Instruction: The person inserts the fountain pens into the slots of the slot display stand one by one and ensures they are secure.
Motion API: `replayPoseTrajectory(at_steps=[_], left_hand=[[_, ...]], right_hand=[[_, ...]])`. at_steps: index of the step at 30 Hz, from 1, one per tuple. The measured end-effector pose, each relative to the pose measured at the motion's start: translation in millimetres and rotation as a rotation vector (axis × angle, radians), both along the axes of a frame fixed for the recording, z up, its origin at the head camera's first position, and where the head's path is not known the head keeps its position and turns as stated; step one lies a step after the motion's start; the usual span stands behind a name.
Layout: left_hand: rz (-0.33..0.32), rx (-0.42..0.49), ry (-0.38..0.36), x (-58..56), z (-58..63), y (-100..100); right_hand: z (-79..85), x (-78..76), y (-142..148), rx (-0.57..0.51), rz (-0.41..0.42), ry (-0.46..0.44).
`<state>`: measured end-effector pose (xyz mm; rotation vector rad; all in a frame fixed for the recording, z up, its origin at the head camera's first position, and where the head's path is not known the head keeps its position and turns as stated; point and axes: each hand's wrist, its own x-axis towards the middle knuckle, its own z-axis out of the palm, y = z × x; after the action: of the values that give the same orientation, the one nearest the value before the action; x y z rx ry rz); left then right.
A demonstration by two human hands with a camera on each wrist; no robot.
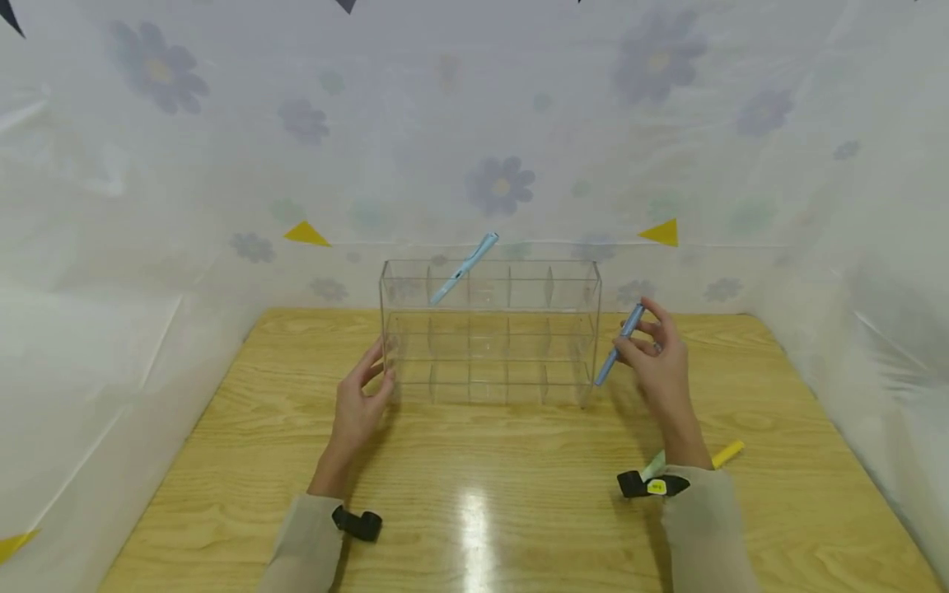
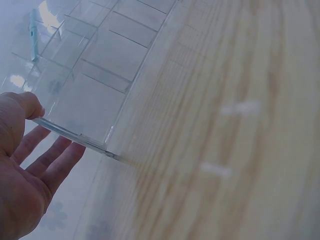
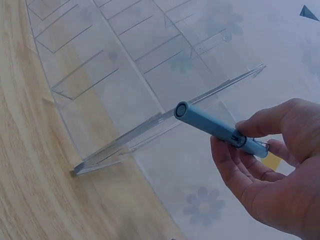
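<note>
A clear plastic three-tier organizer [image 1: 489, 312] with small compartments stands upright on the table. Its left side panel is gripped by my left hand [image 1: 361, 408], with the thumb on one face and the fingers on the other in the left wrist view. A light blue pen [image 1: 465, 269] leans to the right in the top tier, left of the middle. Just off the organizer's right side, my right hand [image 1: 662, 362] pinches a blue pen [image 1: 621, 342] between thumb and fingertips. That pen is tilted, its lower end near the right side panel [image 3: 165, 117].
A green pen [image 1: 655, 464] and a yellow pen [image 1: 728, 454] lie on the wooden table [image 1: 460, 469], partly hidden by my right wrist. Behind the table hangs a flowered plastic sheet [image 1: 415, 148], with similar sheeting at both sides.
</note>
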<state>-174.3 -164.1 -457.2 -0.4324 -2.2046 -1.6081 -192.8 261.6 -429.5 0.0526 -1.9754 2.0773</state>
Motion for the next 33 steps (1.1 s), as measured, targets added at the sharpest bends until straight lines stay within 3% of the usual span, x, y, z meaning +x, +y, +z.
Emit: replayPoseTrajectory(at_steps=[7, 17, 24, 33], left_hand=[[0.006, 0.000, 0.013, 0.0, -0.1, 1.2], [-0.001, 0.004, -0.013, -0.1, -0.6, -0.2], [0.004, 0.008, -0.025, 0.5, -0.1, -1.7], [-0.004, 0.019, -0.046, 1.4, 0.9, -0.2]], right_hand=[[11.3, 6.1, 1.2, -0.114, -0.041, 0.039], [24.8, 6.5, -8.8, -0.141, -0.126, 0.128], [30.7, 6.8, -17.8, -0.136, -0.113, 0.192], [40.7, 3.3, -25.3, -0.208, -0.106, 0.247]])
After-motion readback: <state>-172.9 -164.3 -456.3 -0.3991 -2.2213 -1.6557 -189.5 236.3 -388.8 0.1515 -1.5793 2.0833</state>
